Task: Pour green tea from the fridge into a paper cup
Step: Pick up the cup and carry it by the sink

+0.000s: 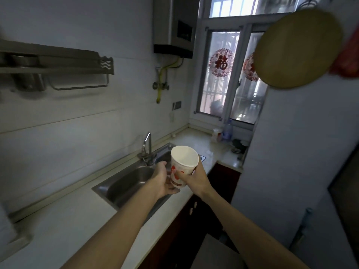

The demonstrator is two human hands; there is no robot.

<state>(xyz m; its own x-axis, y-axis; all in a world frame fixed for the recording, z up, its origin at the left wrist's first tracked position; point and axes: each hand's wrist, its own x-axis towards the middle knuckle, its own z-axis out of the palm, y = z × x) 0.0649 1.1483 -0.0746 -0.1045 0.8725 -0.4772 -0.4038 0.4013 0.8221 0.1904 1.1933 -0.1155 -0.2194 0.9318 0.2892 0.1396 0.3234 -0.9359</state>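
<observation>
— Recording the hands first: the right hand (194, 178) is wrapped round the middle of the cup (184, 158), thumb on the near wall, fingers behind it. The left hand (163, 181) is at the cup's lower part, thumb up beside the wall and fingers bent under the base.

— So both carry it?

— Both touch it. In my judgement the right bears the grip and the left steadies the bottom, since a thin paper wall buckles if squeezed by one hand alone.

— Attitude of the cup?

— Mouth up, tilted slightly away from the camera. What shows of the inside is white and dry, and no tea is in view.

— Position?

— Held in the air between the two hands, above the right end of the sink (126, 183), with the tap (147, 148) just to its left. It is not resting on the desk (68, 226).

— And the fridge?

— The fridge (291, 152) stands to the right, well apart from the hands, door closed as far as I can tell. A bottle (228, 131) stands at the window end of the desk; its contents cannot be made out.

— Assessment?

— Early stage. The cup is in hand and the tea not fetched. With both hands occupied, I judge the cup must go down on the desk, or one hand come off it, before the fridge can be opened.
</observation>
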